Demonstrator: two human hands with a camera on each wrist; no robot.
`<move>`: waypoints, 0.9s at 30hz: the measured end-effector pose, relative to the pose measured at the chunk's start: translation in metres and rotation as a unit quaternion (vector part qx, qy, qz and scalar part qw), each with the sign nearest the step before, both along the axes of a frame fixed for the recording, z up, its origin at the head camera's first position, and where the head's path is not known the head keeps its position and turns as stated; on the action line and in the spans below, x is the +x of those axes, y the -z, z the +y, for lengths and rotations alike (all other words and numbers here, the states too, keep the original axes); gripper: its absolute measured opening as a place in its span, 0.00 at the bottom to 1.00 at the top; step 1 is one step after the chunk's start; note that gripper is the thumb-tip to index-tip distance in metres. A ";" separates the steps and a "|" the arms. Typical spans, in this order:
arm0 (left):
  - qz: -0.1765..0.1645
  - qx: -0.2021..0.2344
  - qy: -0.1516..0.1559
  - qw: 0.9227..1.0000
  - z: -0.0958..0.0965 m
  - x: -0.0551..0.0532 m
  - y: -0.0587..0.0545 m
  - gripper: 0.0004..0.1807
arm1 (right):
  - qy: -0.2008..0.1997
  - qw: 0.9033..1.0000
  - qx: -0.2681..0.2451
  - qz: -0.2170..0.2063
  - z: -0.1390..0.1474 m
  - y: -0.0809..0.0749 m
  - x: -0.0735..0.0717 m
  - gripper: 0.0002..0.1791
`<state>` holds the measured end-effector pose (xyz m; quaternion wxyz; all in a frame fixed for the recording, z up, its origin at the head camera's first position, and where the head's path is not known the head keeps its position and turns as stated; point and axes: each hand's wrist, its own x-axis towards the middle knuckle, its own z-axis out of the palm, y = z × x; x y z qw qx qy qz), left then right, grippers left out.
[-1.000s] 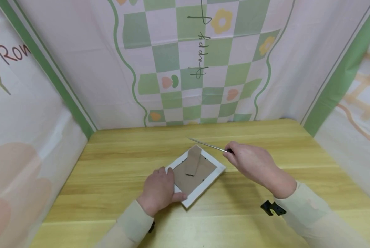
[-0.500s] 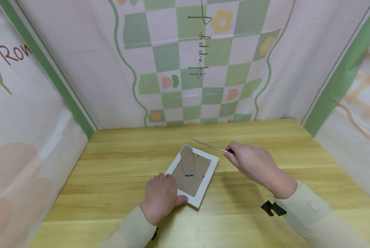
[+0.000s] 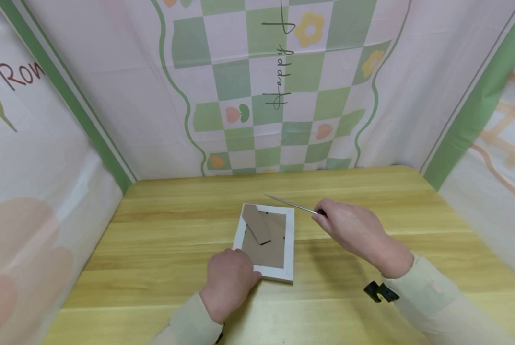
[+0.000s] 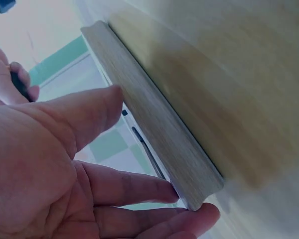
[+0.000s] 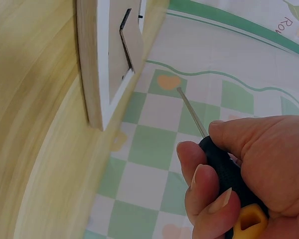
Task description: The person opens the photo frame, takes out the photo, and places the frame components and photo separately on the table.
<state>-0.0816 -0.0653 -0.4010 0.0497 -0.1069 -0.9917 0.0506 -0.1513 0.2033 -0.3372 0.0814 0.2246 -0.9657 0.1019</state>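
A white-edged picture frame [image 3: 288,244] lies face down on the table, its brown backing and stand leg [image 3: 256,224] upward. At its near left corner my left hand [image 3: 230,280] grips the edge. In the left wrist view, the thumb [image 4: 102,107] presses one side of the wooden edge [image 4: 149,114] and the fingers [image 4: 139,189] lie round the corner. My right hand [image 3: 354,230] holds a screwdriver [image 3: 289,203] to the right of the frame, its shaft pointing left, apart from the frame. The right wrist view shows the dark and yellow handle [image 5: 251,224] inside the curled fingers.
The wooden table [image 3: 154,230] has fabric walls on three sides; the back one [image 3: 266,96] bears a green and white check. A black strap buckle [image 3: 381,291] is beside the right sleeve [image 3: 438,297].
The left hand has turned the picture frame counterclockwise, so its sides now run nearly straight toward the back. That hand shifted slightly right and nearer. The screwdriver has barely moved.
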 end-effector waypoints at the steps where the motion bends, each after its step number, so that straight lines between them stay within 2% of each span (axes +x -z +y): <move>1: 0.003 0.002 0.003 1.000 0.001 0.001 0.000 0.35 | 0.001 1.000 -0.001 -0.002 0.000 0.000 0.000 0.13; 8: 0.014 0.014 0.022 1.000 0.003 0.004 0.002 0.33 | 0.007 1.000 -0.003 0.001 0.002 0.002 0.001 0.12; 18: 0.008 0.022 0.006 1.000 0.004 0.004 -0.002 0.35 | 0.004 1.000 -0.006 0.000 0.002 0.002 0.002 0.12; 20: 0.006 0.036 0.002 0.999 0.002 0.001 -0.003 0.34 | 0.006 1.000 -0.005 -0.003 0.003 0.001 0.002 0.12; 22: 0.011 0.037 0.012 0.999 -0.002 -0.005 -0.002 0.34 | 0.008 1.000 -0.004 -0.006 0.003 0.001 0.002 0.13; 25: 0.002 0.048 0.025 0.999 -0.007 -0.016 0.001 0.48 | 0.009 1.000 -0.003 -0.007 0.003 0.002 0.002 0.13; 27: -0.017 0.053 0.039 0.998 -0.010 -0.023 0.002 0.55 | 0.009 1.000 -0.003 -0.006 0.004 0.003 0.003 0.12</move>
